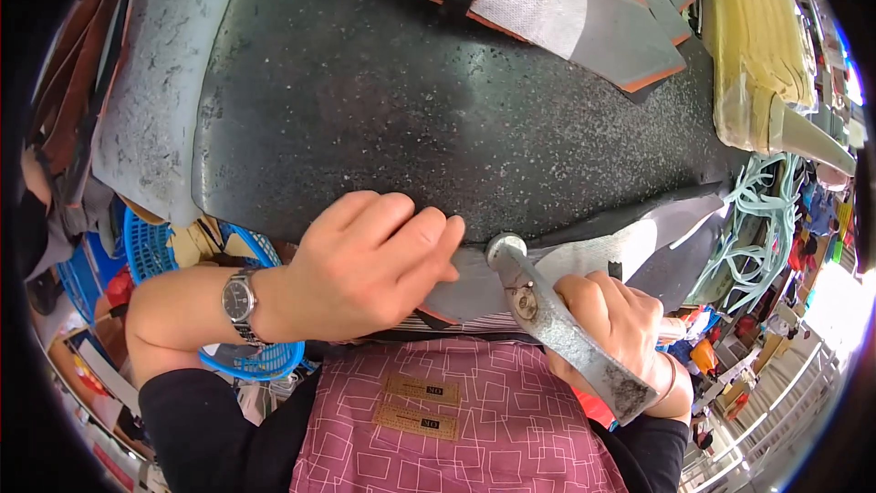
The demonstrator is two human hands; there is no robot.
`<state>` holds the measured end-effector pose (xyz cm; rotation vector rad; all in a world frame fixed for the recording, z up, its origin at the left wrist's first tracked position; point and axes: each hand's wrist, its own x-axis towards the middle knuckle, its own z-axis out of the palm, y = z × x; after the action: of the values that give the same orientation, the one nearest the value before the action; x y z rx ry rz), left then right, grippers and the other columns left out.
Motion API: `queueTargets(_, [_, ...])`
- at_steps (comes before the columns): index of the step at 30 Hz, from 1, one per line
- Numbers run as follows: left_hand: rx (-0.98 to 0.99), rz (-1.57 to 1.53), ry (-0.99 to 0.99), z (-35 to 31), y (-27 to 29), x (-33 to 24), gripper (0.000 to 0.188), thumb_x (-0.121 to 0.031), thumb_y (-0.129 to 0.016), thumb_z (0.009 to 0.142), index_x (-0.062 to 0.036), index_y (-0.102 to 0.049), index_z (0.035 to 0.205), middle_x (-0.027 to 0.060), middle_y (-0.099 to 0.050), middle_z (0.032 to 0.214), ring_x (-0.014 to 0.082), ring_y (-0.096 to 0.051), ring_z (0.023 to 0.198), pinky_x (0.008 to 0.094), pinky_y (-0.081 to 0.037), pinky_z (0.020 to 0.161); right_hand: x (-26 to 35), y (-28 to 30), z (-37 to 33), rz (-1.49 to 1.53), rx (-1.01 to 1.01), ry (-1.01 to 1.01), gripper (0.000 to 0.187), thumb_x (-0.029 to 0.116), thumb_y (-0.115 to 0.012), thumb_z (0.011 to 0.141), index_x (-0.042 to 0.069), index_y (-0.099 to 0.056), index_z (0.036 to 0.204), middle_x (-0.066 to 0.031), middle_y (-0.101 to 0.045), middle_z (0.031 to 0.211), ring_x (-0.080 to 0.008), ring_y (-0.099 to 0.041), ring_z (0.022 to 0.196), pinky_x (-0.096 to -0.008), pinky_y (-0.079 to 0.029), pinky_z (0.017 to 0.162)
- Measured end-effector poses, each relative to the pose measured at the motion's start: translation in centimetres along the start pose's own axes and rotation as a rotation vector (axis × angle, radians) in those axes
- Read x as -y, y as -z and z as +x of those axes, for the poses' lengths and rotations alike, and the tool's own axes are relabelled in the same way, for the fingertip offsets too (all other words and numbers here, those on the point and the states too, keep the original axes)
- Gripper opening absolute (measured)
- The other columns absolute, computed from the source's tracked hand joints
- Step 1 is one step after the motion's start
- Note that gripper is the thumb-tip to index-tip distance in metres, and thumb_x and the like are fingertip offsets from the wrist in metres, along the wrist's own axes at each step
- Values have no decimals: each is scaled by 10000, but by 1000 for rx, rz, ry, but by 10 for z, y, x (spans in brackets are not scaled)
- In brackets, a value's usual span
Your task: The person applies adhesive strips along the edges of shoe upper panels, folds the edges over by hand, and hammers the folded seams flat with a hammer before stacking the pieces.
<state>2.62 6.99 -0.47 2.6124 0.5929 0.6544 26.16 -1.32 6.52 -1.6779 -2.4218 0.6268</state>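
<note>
A grey cut leather piece (639, 242) with white backing and a black strip along its far edge lies at the table's near edge. My left hand (374, 260) is closed over the left end of this piece, fingers curled and thumb side toward the right; the fingertips are partly hidden. In my right hand (616, 319) is a metal hammer (561, 315), its handle mostly covered by the fingers. The hammer's round face is low over the piece, just right of my left hand; whether it touches cannot be made out.
The black work mat (365, 110) is speckled with pale crumbs. More grey pieces with orange edges (620, 32) are stacked at the back. At the right sit a yellowish block (757, 46) and a bundle of pale green straps (762, 219). A blue basket (151, 251) stands lower left.
</note>
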Motion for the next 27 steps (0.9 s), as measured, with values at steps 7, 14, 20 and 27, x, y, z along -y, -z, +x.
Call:
queueTargets(7, [-97,-171,198,-18,-14,-17,295,-147,-740,692,-65,-726,974,8,-623,898,195,-549,794,394,-411,840,2,1,-3,19,47,-87,240,67,-725,703,53,-572,888,-70,-532,674,-253,-588,532,-350,-441,478])
queueTargets(14, [-124,377,-115,-19,-19,-33,277,-156,-586,757,46,-705,905,70,-604,826,204,-589,802,348,-479,799,-1,2,7,-24,31,101,214,110,-672,715,26,-576,887,-16,-409,650,-142,-522,522,-290,-413,420])
queueTargets(20, [-22,478,-224,-19,-16,-35,298,-171,-582,766,61,-702,911,93,-619,839,219,-585,789,352,-498,785,2,0,15,-35,16,167,174,95,-667,758,28,-570,885,-13,-415,648,-138,-500,496,-284,-395,403])
queueTargets(27, [-152,257,-15,-17,-16,-31,127,-86,-682,804,-12,-590,756,55,-507,723,177,-517,656,305,-439,593,7,-6,15,-122,-69,200,181,111,-648,731,62,-561,882,-3,-411,654,-129,-498,495,-286,-411,422])
